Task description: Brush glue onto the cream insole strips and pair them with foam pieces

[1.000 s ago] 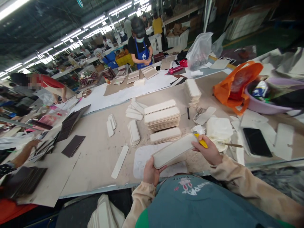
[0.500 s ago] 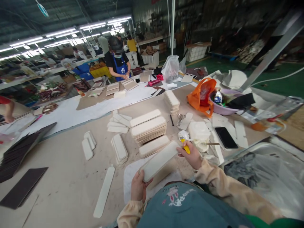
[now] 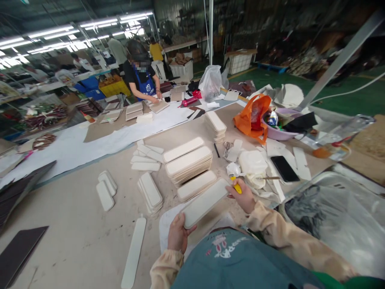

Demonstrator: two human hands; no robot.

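My left hand (image 3: 178, 234) grips the near end of a long cream rounded panel (image 3: 204, 202), held tilted above the table. At the panel's far end my right hand (image 3: 244, 195) is closed around a yellow-handled tool (image 3: 237, 187) and touches the panel's edge. Both sleeves are beige. Just beyond the panel lie stacks of similar cream panels (image 3: 189, 161), and a white sheet (image 3: 168, 218) lies under it on the table.
Loose cream pieces (image 3: 105, 193) and a long strip (image 3: 134, 251) lie to the left, a dark board (image 3: 18, 255) at far left. Scissors (image 3: 227, 145), a black phone (image 3: 284, 168), an orange bag (image 3: 252, 117) and a purple basin (image 3: 278, 132) sit right. A person in a blue apron (image 3: 140, 80) works opposite.
The camera has swung to the right and the view shifted; my hands keep the same hold on the cream panel and the yellow tool.
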